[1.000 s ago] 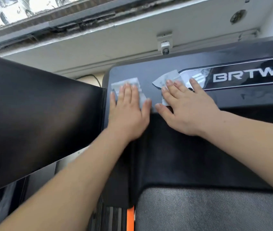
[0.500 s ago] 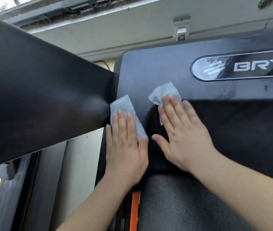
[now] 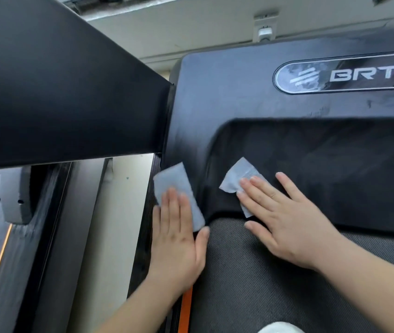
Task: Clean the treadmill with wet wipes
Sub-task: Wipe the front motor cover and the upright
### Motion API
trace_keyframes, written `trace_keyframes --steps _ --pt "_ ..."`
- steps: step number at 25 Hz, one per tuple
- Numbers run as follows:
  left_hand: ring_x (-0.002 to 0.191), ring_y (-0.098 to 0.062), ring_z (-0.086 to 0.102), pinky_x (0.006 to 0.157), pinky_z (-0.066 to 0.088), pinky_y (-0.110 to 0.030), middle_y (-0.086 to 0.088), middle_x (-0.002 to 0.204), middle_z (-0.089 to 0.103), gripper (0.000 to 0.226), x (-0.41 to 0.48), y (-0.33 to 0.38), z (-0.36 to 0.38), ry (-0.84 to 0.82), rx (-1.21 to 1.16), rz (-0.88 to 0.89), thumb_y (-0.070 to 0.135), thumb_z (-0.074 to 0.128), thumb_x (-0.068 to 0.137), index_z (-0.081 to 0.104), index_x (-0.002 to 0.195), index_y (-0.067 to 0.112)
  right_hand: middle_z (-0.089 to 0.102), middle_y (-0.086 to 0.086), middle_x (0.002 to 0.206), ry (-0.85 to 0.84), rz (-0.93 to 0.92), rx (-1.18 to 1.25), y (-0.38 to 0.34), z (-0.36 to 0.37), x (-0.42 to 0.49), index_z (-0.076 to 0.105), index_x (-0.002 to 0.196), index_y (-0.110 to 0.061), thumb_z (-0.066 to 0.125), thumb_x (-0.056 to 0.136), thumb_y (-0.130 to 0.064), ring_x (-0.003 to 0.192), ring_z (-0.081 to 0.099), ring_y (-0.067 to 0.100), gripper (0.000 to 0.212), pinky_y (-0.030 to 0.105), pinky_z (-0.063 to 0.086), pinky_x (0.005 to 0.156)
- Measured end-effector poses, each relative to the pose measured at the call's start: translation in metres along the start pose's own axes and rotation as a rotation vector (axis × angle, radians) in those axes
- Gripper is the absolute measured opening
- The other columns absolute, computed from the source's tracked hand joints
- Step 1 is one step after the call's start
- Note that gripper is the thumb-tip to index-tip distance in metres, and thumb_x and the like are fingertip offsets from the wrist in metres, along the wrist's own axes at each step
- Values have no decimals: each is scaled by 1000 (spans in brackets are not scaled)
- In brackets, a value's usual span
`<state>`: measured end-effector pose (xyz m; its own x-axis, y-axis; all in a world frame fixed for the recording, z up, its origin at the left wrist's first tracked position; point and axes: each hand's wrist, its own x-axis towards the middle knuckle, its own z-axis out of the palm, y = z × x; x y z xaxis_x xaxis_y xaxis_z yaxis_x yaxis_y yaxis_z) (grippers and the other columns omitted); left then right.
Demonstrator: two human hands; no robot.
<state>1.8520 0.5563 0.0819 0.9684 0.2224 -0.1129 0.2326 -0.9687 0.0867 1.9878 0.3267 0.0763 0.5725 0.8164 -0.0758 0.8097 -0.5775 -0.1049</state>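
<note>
The black treadmill's motor cover (image 3: 227,97) carries a glossy BRTW badge (image 3: 345,75). My left hand (image 3: 176,241) lies flat, its straight fingers pressing a folded wet wipe (image 3: 174,181) onto the cover's left arm beside the side rail. My right hand (image 3: 285,219) is spread flat with fingers straight and presses a second, crumpled wipe (image 3: 236,179) against the cover's inner slope, just above the grey running belt (image 3: 275,284).
A wide black upright post (image 3: 59,87) slants across the left and meets the cover. An orange strip (image 3: 186,311) runs along the belt's left edge. A pale wall with a small white fixture (image 3: 265,32) stands behind the treadmill. A second machine (image 3: 3,236) sits at left.
Both hands have slid their wipes back toward me, from the top of the cover near the badge down to its lower edge by the belt.
</note>
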Motion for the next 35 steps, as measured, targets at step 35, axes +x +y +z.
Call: trace_keyframes --steps 35 --pt "154 -34 -20 126 1 -53 -21 166 -17 91 59 104 -1 -104 112 131 65 17 98 -6 160 2 11 -7 170 -174 214 39 67 -11 -93 23 161 -32 20 106 -53 157 10 14 59 58 11 124"
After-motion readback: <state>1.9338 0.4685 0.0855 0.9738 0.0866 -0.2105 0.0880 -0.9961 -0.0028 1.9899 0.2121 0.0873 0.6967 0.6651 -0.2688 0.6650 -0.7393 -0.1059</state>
